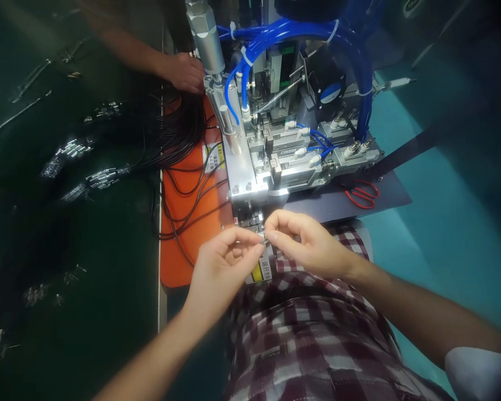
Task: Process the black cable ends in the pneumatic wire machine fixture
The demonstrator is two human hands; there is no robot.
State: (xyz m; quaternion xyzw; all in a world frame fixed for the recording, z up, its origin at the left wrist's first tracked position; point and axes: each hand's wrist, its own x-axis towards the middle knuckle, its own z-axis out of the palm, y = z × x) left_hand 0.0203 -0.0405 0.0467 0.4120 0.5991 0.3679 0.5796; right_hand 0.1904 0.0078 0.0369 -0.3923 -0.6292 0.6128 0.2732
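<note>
My left hand [227, 259] is closed in a pinch, thumb against forefinger, on a small metal piece [264, 240]. Fingertips of my right hand [303, 239] pinch together at the same spot, touching the left fingertips. The piece is mostly covered by the fingers, so its exact kind is unclear. Both hands are just in front of the metal machine [246, 186], above a label with a yellow mark [256, 273] and over my checked clothing.
Black cables [183, 125] with shiny ends lie across an orange board [177, 262] and the dark table at left. A co-worker's hand [186, 72] rests by the cables. Blue air tubes [275, 33] arch over the machine. Red-handled scissors [362, 195] lie at right.
</note>
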